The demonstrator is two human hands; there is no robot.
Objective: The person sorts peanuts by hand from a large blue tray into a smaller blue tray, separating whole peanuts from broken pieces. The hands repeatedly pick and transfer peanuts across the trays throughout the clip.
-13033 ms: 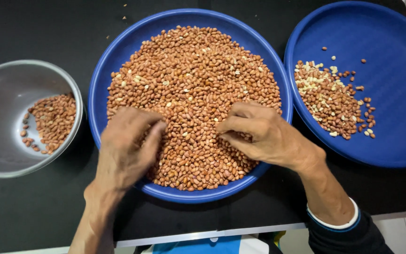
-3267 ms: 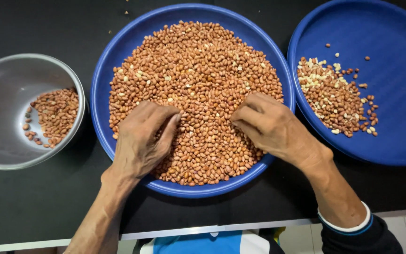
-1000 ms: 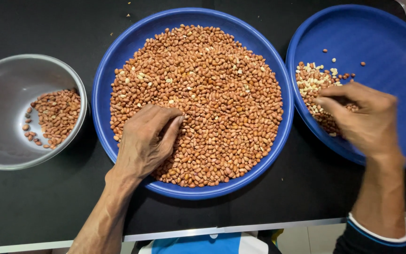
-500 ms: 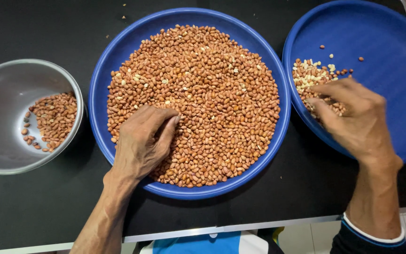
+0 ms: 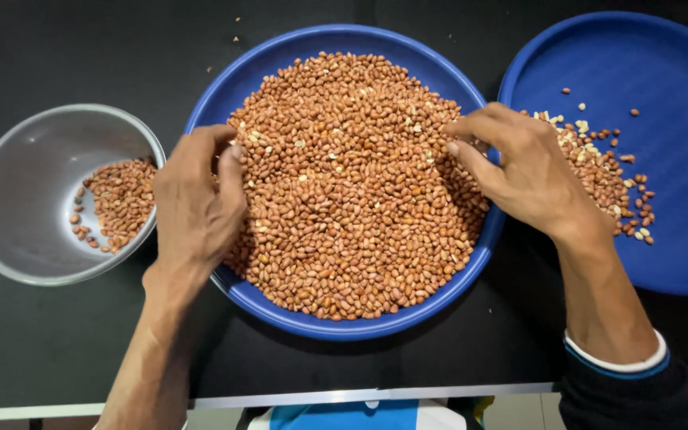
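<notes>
A large blue round tray (image 5: pixel 296 56) in the middle holds a heap of red-brown peanuts (image 5: pixel 352 199). My left hand (image 5: pixel 197 199) lies palm down over the tray's left rim, fingers curled together at the edge of the heap. Over the tray's right rim, my right hand (image 5: pixel 519 171) has its fingertips pinched at the peanuts. Whether either hand holds nuts is hidden by the fingers. A second blue tray (image 5: pixel 662 72) on the right carries a small pile of mixed pale and brown peanuts (image 5: pixel 611 179).
A steel bowl (image 5: pixel 21 171) at the left holds a small batch of brown peanuts (image 5: pixel 117 203). Everything rests on a black table (image 5: pixel 65 350) whose near edge runs along the bottom. A few crumbs lie on the table beyond the middle tray.
My right hand has come back from the right tray's small pile to the right side of the middle heap. My left hand has shifted left onto the tray's rim.
</notes>
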